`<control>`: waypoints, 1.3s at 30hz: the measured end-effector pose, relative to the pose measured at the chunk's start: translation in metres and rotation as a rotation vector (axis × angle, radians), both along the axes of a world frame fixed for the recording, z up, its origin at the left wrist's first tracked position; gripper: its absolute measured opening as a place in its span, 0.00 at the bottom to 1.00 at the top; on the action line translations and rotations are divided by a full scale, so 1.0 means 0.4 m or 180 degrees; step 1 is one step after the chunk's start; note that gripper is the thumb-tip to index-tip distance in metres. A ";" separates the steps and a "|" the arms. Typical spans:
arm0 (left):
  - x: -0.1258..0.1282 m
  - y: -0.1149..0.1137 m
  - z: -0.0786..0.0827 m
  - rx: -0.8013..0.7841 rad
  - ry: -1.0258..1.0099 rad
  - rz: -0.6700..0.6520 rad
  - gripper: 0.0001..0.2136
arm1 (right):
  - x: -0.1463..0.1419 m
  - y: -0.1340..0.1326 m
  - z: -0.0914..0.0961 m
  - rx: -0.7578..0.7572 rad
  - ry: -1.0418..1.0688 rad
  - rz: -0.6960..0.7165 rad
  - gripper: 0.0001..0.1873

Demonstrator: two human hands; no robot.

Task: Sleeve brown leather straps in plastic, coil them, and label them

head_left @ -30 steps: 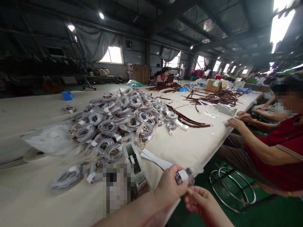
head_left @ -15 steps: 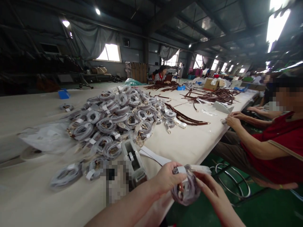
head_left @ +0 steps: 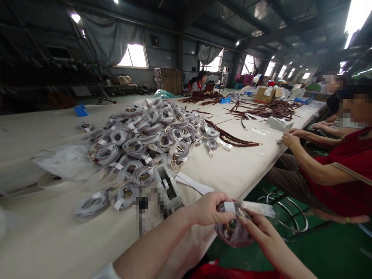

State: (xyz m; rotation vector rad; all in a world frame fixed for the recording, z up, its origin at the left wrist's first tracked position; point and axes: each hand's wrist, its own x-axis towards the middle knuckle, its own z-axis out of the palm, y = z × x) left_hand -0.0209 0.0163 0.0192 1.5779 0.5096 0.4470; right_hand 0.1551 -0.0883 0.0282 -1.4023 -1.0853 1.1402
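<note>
We look across a long cream table (head_left: pixel 43 232) that runs from the near left to the far right. On its middle lies a wide heap of coiled straps (head_left: pixel 145 135), each wrapped in clear film and banded with a white tab. At the right edge a co-worker in a red top (head_left: pixel 343 174) sits with both hands at the table's rim. Beyond those hands loose brown straps (head_left: pixel 261 110) spread over the far right of the table. Crumpled clear bags (head_left: pixel 66 161) lie to the left of the heap. A chrome stool ring (head_left: pixel 290 217) stands on the green floor below the table's near right edge. A grey tape dispenser (head_left: pixel 170 188) sits at the near foot of the heap, and white paper strips (head_left: pixel 194 184) lie flat just right of it. Our left hand (head_left: pixel 210 209) and right hand (head_left: pixel 258 228) meet just off the near edge of the table, right of the dispenser. Between them hangs a bagged strap (head_left: pixel 232 230), clear of the table and over the floor. The left fingers pinch its top at a white label (head_left: pixel 230 206). The right fingers curl onto its right side and grasp the film there.
</note>
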 end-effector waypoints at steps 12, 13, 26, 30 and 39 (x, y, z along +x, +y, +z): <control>0.019 -0.073 -0.032 0.2489 0.0702 0.1381 0.15 | -0.008 -0.051 -0.074 0.0389 -0.1270 0.0037 0.21; 0.013 -0.078 -0.034 0.2691 0.0652 0.1449 0.15 | -0.006 -0.055 -0.076 0.0435 -0.1174 0.0131 0.22; 0.015 -0.101 -0.047 0.3384 0.0419 0.0972 0.18 | 0.111 -0.035 0.065 0.0213 -0.1386 0.0375 0.18; 0.018 -0.102 -0.050 0.3648 0.0421 0.0829 0.19 | 0.048 -0.006 0.039 0.0003 -0.1305 0.0709 0.21; 0.022 -0.098 -0.051 0.4160 0.0582 0.0930 0.19 | 0.030 0.008 -0.001 -0.0079 -0.0512 0.0451 0.23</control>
